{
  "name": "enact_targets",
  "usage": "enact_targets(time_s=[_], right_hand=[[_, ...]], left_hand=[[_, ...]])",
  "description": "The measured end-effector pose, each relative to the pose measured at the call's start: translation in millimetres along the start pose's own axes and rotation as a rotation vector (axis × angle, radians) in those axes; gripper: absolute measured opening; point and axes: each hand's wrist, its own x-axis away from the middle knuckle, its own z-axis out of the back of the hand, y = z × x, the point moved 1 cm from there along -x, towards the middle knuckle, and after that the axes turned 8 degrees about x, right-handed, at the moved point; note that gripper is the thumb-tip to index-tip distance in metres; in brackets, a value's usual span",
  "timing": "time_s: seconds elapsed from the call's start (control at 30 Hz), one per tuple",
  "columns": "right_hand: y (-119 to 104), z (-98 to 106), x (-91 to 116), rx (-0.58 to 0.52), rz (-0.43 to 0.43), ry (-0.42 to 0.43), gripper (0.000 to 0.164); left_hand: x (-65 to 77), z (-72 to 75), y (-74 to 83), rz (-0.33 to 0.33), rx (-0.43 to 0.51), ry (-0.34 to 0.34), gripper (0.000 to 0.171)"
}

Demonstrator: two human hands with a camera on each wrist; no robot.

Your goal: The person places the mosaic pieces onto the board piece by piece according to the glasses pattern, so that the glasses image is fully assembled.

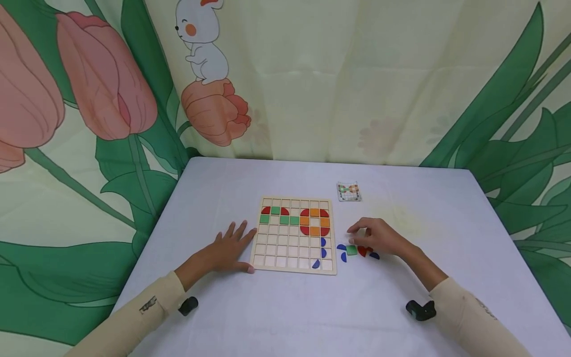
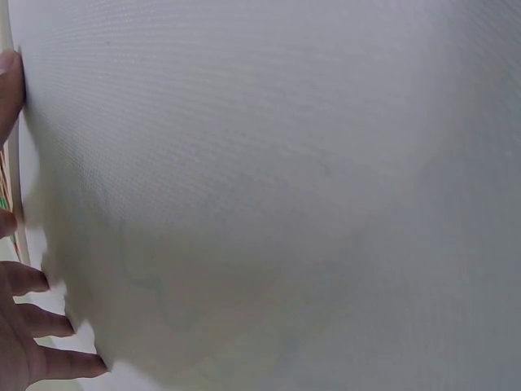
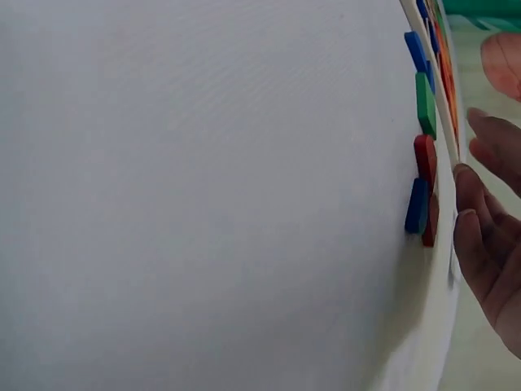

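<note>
A wooden grid board (image 1: 272, 250) lies on the table, with green squares (image 1: 294, 220), orange squares (image 1: 314, 231), red rounded pieces (image 1: 305, 230) and blue rounded pieces (image 1: 323, 253) on it. My left hand (image 1: 225, 253) rests flat at the board's left edge, fingers spread; the left wrist view shows its fingers (image 2: 57, 364). Over the loose pieces to the right of the board hovers my right hand (image 1: 379, 237), fingers loosely bent. No piece shows in its grasp. Beneath it lie a green tile (image 1: 351, 250), red pieces (image 1: 362, 251) and blue pieces (image 1: 374, 256), partly covered by the hand.
A small card (image 1: 349, 192) printed with a coloured pattern lies beyond the board's upper right corner. White cloth covers the table (image 1: 285, 312). Behind it hangs a curtain (image 1: 312, 99) with tulips and a rabbit.
</note>
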Motion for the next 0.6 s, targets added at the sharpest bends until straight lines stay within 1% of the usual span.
enact_targets(time_s=[0.13,0.3,0.43,0.6], right_hand=[[16.0,3.8,12.7,0.042,0.036,0.039,0.03],[33.9,5.4,25.2,0.065,0.051,0.076,0.027],[41.3,5.4,31.1,0.054,0.043,0.091,0.026],[45.0,4.0,31.7,0.033,0.034,0.087,0.027]], left_hand=[[-0.4,-0.3,-0.3,-0.002,-0.004,0.002,0.112],[-0.1,-0.1,0.8,-0.007,-0.003,0.003,0.111],[0.4,0.2,0.4,-0.004,-0.003,0.001,0.112],[-0.3,0.5,-0.8,0.013,-0.006,-0.016,0.113]])
